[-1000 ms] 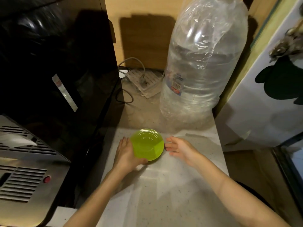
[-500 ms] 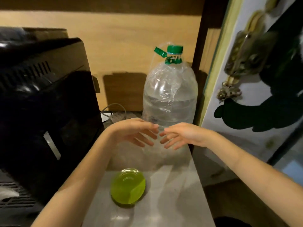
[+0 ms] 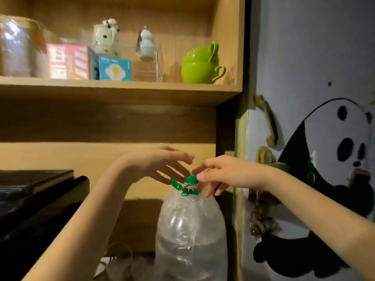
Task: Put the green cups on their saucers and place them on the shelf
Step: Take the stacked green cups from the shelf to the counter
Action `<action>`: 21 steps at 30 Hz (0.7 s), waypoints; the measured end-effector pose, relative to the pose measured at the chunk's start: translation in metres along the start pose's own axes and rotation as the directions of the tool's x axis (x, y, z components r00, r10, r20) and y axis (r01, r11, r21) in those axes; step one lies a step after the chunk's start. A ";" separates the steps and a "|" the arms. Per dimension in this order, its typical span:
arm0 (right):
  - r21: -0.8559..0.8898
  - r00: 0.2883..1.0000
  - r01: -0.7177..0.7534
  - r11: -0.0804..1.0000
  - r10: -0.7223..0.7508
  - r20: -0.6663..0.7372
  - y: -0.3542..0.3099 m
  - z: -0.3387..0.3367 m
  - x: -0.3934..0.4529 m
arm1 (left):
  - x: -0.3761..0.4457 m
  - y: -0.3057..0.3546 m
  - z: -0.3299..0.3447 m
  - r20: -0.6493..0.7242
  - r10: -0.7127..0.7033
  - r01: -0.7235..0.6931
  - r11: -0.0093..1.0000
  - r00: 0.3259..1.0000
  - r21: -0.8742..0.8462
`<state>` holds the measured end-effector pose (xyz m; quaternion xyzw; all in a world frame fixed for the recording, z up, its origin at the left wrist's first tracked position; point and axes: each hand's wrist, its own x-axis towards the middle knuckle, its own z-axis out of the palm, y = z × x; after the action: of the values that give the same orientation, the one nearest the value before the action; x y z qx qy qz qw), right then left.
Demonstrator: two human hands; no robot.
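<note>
big clear water bottle with green cap; boxes, figurines on shelf; panda sticker on right

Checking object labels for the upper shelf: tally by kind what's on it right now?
Green cups: 2, stacked, upper one tipped
Printed boxes: 2, red and blue
Figurines: 2, white spotted and pale blue
Clear display case: 1
Large clear container at far left: 1
Total: 8
No saucers visible on the shelf.
</note>
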<state>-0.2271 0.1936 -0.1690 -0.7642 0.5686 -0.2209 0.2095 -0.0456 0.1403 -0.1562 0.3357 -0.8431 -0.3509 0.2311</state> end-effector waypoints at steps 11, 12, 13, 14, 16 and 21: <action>-0.111 0.868 0.277 0.954 -0.299 -0.396 -0.052 -0.116 0.013 | 0.046 0.073 -0.066 -0.294 0.238 -0.267 0.962 0.925 -0.061; -0.103 0.842 0.300 0.948 -0.314 -0.439 -0.052 -0.125 0.018 | 0.053 0.076 -0.069 -0.338 0.248 -0.297 0.950 0.908 -0.100; -0.095 0.812 0.320 0.943 -0.325 -0.484 -0.051 -0.134 0.022 | 0.060 0.079 -0.073 -0.379 0.257 -0.331 0.932 0.889 -0.144; -0.094 0.776 0.338 0.937 -0.334 -0.535 -0.050 -0.141 0.027 | 0.067 0.081 -0.077 -0.410 0.265 -0.364 0.912 0.873 -0.186; -0.102 0.673 0.382 0.919 -0.352 -0.650 -0.047 -0.156 0.039 | 0.081 0.088 -0.085 -0.455 0.306 -0.441 0.869 0.836 -0.226; -0.067 0.480 0.456 0.887 -0.308 -0.822 -0.038 -0.181 0.074 | 0.114 0.099 -0.108 -0.604 0.344 -0.535 0.829 0.719 -0.164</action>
<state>-0.2827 0.1202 0.0072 -0.6631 0.3947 -0.6322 -0.0691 -0.0943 0.0626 0.0051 0.1655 -0.7253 -0.3077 0.5932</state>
